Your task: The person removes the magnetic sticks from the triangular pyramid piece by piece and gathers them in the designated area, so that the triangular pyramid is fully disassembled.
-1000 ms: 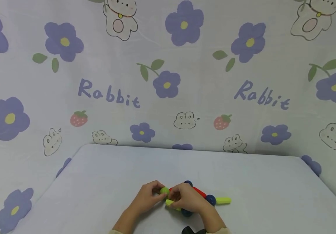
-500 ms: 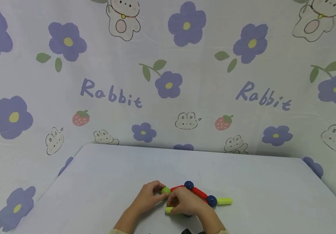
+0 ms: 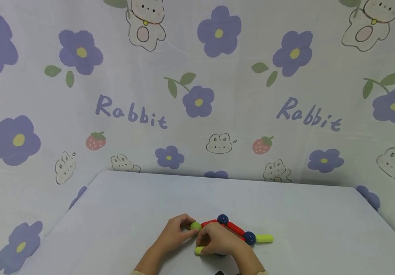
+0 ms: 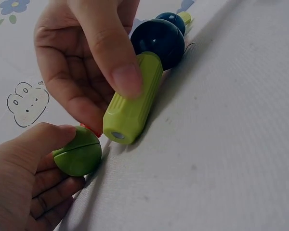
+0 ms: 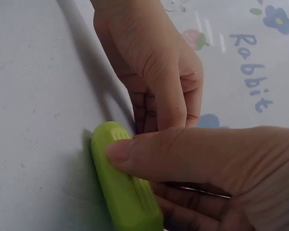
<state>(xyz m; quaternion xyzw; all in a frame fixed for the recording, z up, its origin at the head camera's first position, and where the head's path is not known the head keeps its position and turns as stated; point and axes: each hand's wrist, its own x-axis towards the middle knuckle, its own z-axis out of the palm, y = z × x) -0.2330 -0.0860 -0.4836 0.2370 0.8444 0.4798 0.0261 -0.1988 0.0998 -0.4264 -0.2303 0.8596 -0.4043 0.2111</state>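
Head view shows my two hands low down, working over a white bench (image 3: 142,202). My left grip (image 3: 178,230) pinches a green ball (image 3: 195,227), with my thumb on one side and fingers on the other. My right grip (image 3: 217,237) holds a lime stick (image 4: 132,111) with the thumb pressed on top of it.

From my left wrist, I see the stick lie on a slant. Its back end touches the near blue ball (image 4: 164,43), and its front end has a little silver dot. That front end is near the green ball, but they are apart.

One red stick (image 3: 208,222) goes from beside the green ball to the far blue ball (image 3: 222,219). Another red bar (image 3: 236,228) goes on to the right blue ball (image 3: 250,238). A second lime piece (image 3: 264,238) pokes out to the right from there. My right grip hides some of the middle.

A dark thing (image 3: 220,273) peeks in at the bottom edge, too cut off to name. Behind the bench hangs a cloth (image 3: 245,114) with purple flowers, strawberries and bunnies.
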